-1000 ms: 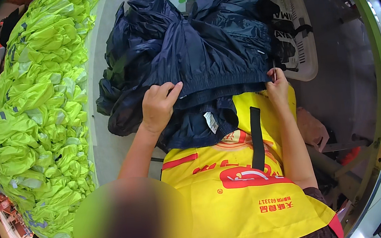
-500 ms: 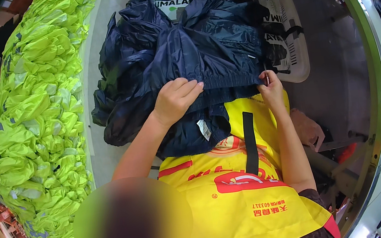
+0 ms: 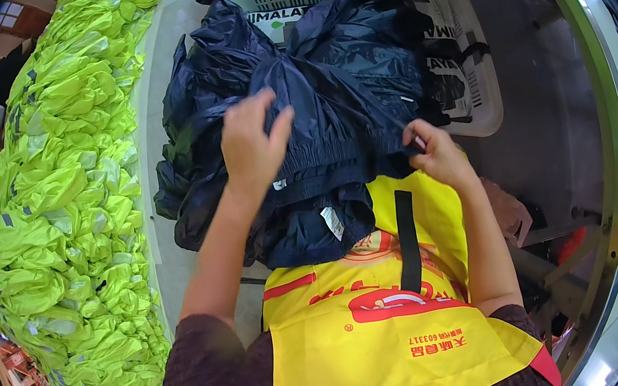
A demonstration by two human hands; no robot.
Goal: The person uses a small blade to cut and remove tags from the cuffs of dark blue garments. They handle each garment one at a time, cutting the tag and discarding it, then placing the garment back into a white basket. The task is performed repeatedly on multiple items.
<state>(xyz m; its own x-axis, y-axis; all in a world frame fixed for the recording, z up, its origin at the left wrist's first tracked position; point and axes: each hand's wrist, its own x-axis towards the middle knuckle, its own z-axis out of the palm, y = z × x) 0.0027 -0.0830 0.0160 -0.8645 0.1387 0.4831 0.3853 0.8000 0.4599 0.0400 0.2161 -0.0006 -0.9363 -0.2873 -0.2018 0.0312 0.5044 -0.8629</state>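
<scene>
Head view showed me the left hand [image 3: 254, 139] spread, empty, a glossy navy elastic-waisted garment [image 3: 341, 109] beneath; the right hand [image 3: 436, 150] pinched a slim grey tool [image 3: 418, 144].

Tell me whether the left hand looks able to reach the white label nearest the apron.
Likely yes: the left hand looks empty, with thumb and fingers apart, and nothing visible covers the white label on the dark cloth.

One fisheye head camera, facing down past the apron [image 3: 328, 384]. Near view; left hand [image 3: 250, 147] and right hand [image 3: 441, 157] mid-frame.
</scene>
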